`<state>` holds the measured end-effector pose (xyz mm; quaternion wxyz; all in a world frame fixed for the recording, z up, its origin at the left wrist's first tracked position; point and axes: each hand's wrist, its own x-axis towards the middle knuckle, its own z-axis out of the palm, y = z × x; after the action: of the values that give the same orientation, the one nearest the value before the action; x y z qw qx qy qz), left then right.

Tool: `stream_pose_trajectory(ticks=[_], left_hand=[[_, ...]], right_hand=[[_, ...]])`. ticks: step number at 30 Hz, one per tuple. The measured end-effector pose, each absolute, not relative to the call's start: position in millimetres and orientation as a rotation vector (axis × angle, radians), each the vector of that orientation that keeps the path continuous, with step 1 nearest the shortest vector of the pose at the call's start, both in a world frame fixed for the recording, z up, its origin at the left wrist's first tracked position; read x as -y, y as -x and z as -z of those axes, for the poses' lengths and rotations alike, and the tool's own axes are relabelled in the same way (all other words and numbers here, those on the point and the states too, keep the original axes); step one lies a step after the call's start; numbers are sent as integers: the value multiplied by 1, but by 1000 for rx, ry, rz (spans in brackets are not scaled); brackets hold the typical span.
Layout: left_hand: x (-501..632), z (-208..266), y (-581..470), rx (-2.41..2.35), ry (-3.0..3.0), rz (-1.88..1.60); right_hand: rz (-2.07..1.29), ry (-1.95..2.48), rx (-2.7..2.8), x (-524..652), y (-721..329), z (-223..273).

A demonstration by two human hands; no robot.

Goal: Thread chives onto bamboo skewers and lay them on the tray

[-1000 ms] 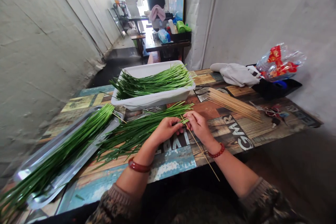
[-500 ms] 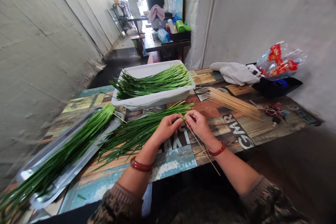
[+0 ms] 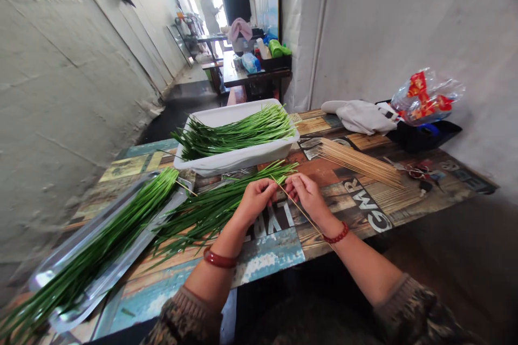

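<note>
The skewer [image 3: 301, 209] is thin and tan, the chives [image 3: 216, 199] long and green.

open tabletop [image 3: 336, 202] between right hand [image 3: 305, 195] and skewer bundle [image 3: 361, 164], white tub [image 3: 243, 159] blocking beyond, metal tray [image 3: 129, 253] at left

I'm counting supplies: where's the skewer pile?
In the head view, the skewer pile lies on the table, right of the white tub, beside the scissors.

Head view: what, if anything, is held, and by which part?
Thin tan wooden skewer, near its far end, between bare left hand and bare right hand; which grips it, and whether thin green stalks there are held, cannot be told.
</note>
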<state>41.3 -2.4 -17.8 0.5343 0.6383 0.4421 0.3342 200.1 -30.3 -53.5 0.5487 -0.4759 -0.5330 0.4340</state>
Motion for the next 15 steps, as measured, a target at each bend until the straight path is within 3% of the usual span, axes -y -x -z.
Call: stream_pose_trajectory(ticks=[8,15], left_hand=[[-1,18,-35,-931,-1383,-818],[0,19,-36,-812,-1212,-839]], right_hand=[[-839,1227,1631,37,-194,44],[-927,1070,1654,38,-194,42]])
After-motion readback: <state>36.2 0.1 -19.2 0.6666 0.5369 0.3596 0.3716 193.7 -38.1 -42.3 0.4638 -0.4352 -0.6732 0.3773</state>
